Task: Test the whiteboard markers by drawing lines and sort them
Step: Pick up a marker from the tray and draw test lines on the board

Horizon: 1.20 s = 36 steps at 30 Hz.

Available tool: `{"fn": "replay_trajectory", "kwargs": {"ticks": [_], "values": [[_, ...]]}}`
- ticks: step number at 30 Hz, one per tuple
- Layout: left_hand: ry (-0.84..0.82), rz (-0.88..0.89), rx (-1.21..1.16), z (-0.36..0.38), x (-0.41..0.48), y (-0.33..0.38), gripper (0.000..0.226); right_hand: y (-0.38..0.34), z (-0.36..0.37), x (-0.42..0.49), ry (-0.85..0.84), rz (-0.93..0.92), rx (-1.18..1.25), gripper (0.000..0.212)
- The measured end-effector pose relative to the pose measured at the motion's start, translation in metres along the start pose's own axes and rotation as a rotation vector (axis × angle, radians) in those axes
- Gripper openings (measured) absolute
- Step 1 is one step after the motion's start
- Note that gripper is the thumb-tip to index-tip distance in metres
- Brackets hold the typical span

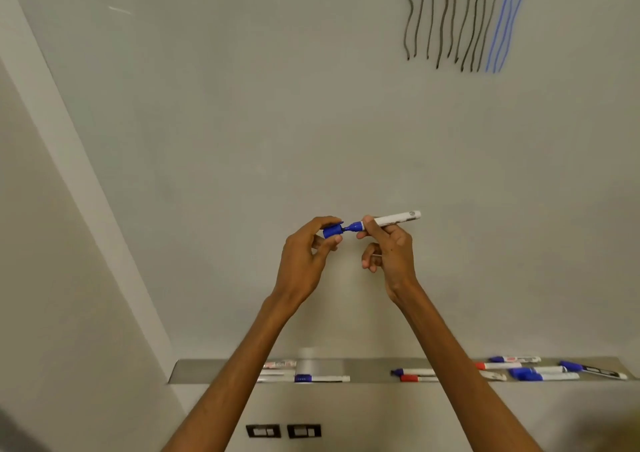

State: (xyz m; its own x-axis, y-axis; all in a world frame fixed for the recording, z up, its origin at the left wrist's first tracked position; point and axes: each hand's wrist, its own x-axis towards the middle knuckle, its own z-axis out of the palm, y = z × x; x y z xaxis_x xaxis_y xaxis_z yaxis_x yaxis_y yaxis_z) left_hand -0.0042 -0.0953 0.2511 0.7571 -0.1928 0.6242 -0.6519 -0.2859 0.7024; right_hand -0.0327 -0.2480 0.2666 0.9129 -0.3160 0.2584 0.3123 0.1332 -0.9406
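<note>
Two surfaces: a pale grey-white whiteboard (277, 122) fills the view ahead of me, and a long grey metal ledge (367, 368) runs along its lower edge.
Room: a plain wall lies to the left, and two dark wall sockets (263, 431) sit below the ledge.
Drawn lines: wavy black lines (446, 19) at the upper right, with wavy blue lines (505, 19) just right of them.
Ledge markers: a left cluster (322, 378) and a right cluster (543, 376), with blue and red caps.
Marker: a white-barrelled whiteboard marker (394, 219) with a blue nib end, held roughly level before the board's middle.
Cap: a blue plastic cap (331, 230), its mouth right at the nib. I cannot tell whether the nib is inside.
Left hand (304, 257): my thumb and fingers pinch the cap.
Right hand (391, 254): my thumb and forefinger pinch the barrel near its blue end, and my other fingers are curled.
</note>
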Motion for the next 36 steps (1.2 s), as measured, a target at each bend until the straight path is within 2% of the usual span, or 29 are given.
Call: {"fn": "replay_trajectory", "kwargs": {"ticks": [5,14,20,26,32,36], "values": [[-0.089,-0.053,0.054,0.004,-0.023,-0.016,0.022,0.025,-0.010,-0.013,0.021,0.055,-0.050,0.013],[-0.221,-0.227,-0.003,0.013,-0.071,-0.034,0.020,0.066,-0.020,-0.050,-0.062,0.157,-0.103,0.013],[-0.346,-0.303,0.115,0.006,-0.104,-0.053,0.027,0.090,-0.015,-0.077,-0.049,0.217,-0.103,0.011],[-0.285,-0.264,0.123,0.001,-0.138,-0.057,0.033,0.112,-0.002,-0.098,-0.017,0.255,-0.081,0.010],[-0.255,-0.350,0.157,-0.004,-0.164,-0.059,0.017,0.130,0.010,-0.118,-0.001,0.295,-0.090,0.010],[-0.217,-0.361,0.251,-0.009,-0.177,-0.062,0.019,0.137,0.023,-0.129,-0.003,0.327,-0.081,0.010]]}}
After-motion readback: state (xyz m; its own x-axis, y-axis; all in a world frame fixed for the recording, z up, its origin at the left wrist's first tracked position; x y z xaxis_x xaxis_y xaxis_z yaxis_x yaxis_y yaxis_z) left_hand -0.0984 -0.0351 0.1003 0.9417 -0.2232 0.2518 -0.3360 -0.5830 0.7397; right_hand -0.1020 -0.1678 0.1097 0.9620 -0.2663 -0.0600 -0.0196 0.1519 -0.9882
